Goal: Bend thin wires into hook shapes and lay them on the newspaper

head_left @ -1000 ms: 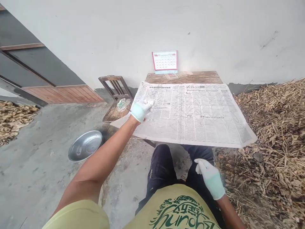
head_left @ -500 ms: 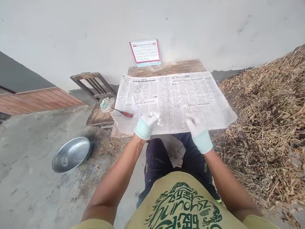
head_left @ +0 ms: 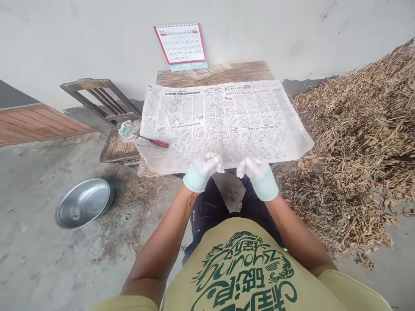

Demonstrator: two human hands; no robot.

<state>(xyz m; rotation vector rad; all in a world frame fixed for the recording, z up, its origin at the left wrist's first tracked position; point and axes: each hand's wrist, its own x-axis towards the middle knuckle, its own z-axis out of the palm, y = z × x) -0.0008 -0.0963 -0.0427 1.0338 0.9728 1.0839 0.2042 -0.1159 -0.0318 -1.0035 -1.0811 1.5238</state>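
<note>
A newspaper sheet (head_left: 214,116) lies spread over the wooden table (head_left: 240,72). My left hand (head_left: 206,167), in a white glove with a pale green cuff, is at the sheet's near edge, its fingers curled together. To its right, my right hand (head_left: 254,170), gloved alike, has its fingertips pinched. Whatever the two hands hold is too small to make out; a narrow gap separates them. On the sheet's left part lie a red-handled screwdriver (head_left: 159,143) and a small white spoon-like item (head_left: 169,128).
A calendar (head_left: 182,45) stands at the table's back, beside a paper piece (head_left: 209,71). Left of the table is a wooden chair (head_left: 118,146) bearing a crumpled cloth (head_left: 129,130). A metal basin (head_left: 84,204) sits on the floor. Dry stalks (head_left: 353,142) are heaped at the right.
My right hand has moved left, closer to my left hand, and its fingers have come together. The view has shifted, so the table and chair appear further left and higher.
</note>
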